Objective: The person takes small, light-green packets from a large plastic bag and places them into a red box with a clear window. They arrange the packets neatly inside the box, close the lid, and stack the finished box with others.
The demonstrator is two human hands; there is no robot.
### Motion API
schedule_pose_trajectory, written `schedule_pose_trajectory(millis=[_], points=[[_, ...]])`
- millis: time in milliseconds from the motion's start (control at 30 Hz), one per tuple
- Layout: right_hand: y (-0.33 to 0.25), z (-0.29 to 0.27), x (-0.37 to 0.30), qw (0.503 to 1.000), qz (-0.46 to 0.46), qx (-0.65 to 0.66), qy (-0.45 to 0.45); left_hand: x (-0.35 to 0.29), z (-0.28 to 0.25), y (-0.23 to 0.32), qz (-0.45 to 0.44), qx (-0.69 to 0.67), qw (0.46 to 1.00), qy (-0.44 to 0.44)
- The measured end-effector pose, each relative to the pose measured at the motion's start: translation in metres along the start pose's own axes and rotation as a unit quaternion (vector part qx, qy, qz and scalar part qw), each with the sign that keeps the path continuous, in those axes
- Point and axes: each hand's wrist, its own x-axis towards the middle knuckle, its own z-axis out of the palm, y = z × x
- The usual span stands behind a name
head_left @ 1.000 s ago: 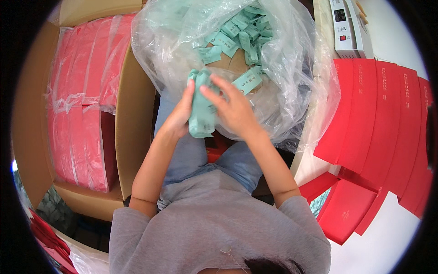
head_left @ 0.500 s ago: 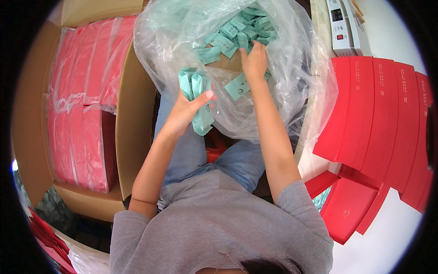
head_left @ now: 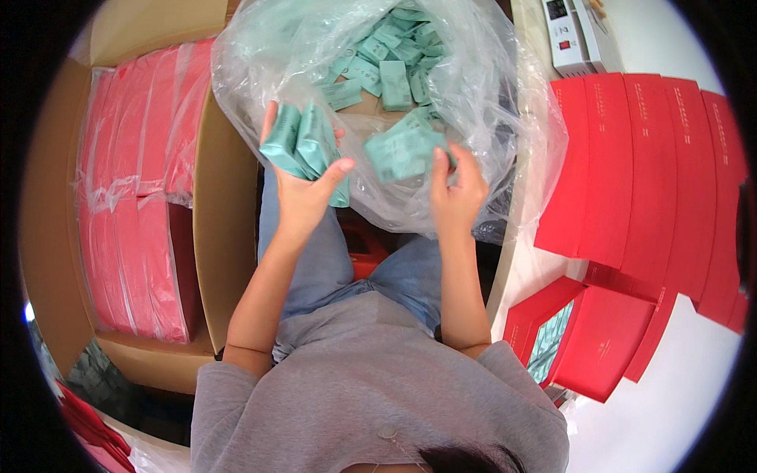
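Note:
My left hand (head_left: 301,197) is closed round a small bundle of mint-green packets (head_left: 315,140), held upright side by side. Between the thumb and fingers of my right hand (head_left: 461,191) is another mint-green packet (head_left: 400,154), smeared by motion; whether it is one or more I cannot tell. Both hands are over the near side of a large clear plastic bag (head_left: 485,94). Inside it, a heap of loose mint-green packets (head_left: 396,83) lies toward the far side.
On my left stands an open cardboard box (head_left: 225,236) with red packs in clear wrap (head_left: 130,236). A white table (head_left: 670,370) on my right bears overlapping red boxes (head_left: 639,173), an open red box (head_left: 603,343) with green packets inside, and a white machine (head_left: 576,43).
My right hand has come back from the heap toward me, now with a packet in its fingers. My left hand has shifted slightly left and tilted its bundle.

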Motion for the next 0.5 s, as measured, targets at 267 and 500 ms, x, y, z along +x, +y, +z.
schedule_pose_trajectory(millis=[267,500], points=[[-0.048,-0.034,-0.009,0.929,0.25,0.216,-0.168,-0.028,0.04,-0.031,-0.048,0.001,0.98,-0.192],[-0.016,-0.045,-0.023,0.863,0.285,0.383,-0.164,-0.04,0.065,-0.013,-0.175,-0.131,0.951,-0.218]])
